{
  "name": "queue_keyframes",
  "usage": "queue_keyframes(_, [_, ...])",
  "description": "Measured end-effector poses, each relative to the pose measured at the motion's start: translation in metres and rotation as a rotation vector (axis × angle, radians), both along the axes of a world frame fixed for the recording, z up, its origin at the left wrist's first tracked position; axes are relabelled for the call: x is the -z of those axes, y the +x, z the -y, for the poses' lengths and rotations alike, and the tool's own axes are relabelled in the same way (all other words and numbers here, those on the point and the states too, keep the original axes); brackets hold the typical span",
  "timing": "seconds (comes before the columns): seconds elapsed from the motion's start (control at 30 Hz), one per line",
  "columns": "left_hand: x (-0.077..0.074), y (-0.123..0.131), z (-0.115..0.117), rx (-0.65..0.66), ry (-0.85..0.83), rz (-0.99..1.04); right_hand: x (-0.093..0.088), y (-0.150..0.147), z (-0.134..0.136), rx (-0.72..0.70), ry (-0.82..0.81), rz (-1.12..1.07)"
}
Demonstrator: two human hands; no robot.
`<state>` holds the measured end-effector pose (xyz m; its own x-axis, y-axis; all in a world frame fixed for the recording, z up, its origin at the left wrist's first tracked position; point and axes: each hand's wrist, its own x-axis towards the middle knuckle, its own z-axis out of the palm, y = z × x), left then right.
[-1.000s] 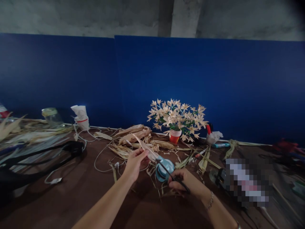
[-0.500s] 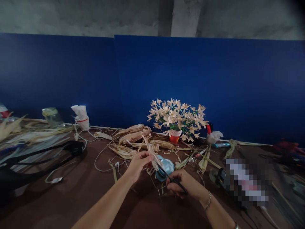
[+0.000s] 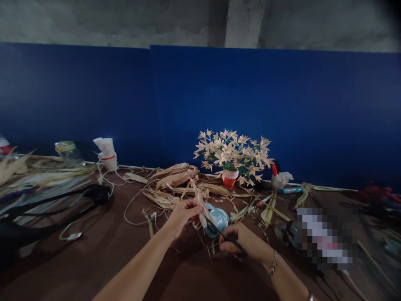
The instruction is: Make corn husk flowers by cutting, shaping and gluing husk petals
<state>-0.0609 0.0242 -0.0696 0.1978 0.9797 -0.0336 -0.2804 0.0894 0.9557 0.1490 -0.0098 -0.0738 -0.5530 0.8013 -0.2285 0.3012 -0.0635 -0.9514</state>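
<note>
Between the thumb and fingers of my left hand (image 3: 186, 214) is a pale strip of corn husk (image 3: 197, 196), its tip pointing up and away from me. My right hand (image 3: 234, 240) is closed round the black handles of a pair of scissors (image 3: 214, 227). Their blades reach toward the lower part of the husk strip; whether they are parted I cannot tell. Behind and below the blades lies a shiny light-blue roll of ribbon (image 3: 221, 217) on the brown table. Thin husk scraps are scattered beneath my hands.
Dried corn husks (image 3: 177, 175) are heaped behind my left hand. A red pot (image 3: 230, 179) holds pale husk flowers (image 3: 230, 152). White cable (image 3: 127, 209) loops at left, near a dark strap-like object (image 3: 97, 194), a glass jar (image 3: 67, 152) and a wrapped white cup (image 3: 108, 156).
The husk strip has tilted slightly, its tip shifting a little to the right. My left hand has moved slightly right too, and the scissors stay by the strip.
</note>
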Motion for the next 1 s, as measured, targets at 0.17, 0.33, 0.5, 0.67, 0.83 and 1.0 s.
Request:
queue_keyframes(0.17, [-0.002,0.000,0.000,0.010,0.009,-0.014,-0.004,0.000,0.001,0.018,0.015,0.043])
queue_keyframes(0.33, [0.001,-0.002,-0.003,-0.066,-0.033,0.012,0.001,-0.002,0.000,0.052,-0.020,-0.003])
queue_keyframes(0.5, [0.006,-0.002,-0.009,-0.280,-0.028,0.158,0.009,-0.003,-0.001,0.063,0.004,-0.070])
queue_keyframes(0.67, [0.005,0.004,-0.005,-0.287,-0.035,0.180,0.011,-0.007,0.000,0.073,0.020,-0.079])
queue_keyframes(0.83, [0.006,0.012,0.002,-0.266,-0.055,0.158,0.016,-0.010,0.000,0.097,0.047,-0.084])
queue_keyframes(1.0, [0.010,0.023,0.009,-0.333,-0.033,0.163,0.021,-0.017,0.000,0.146,0.103,-0.063])
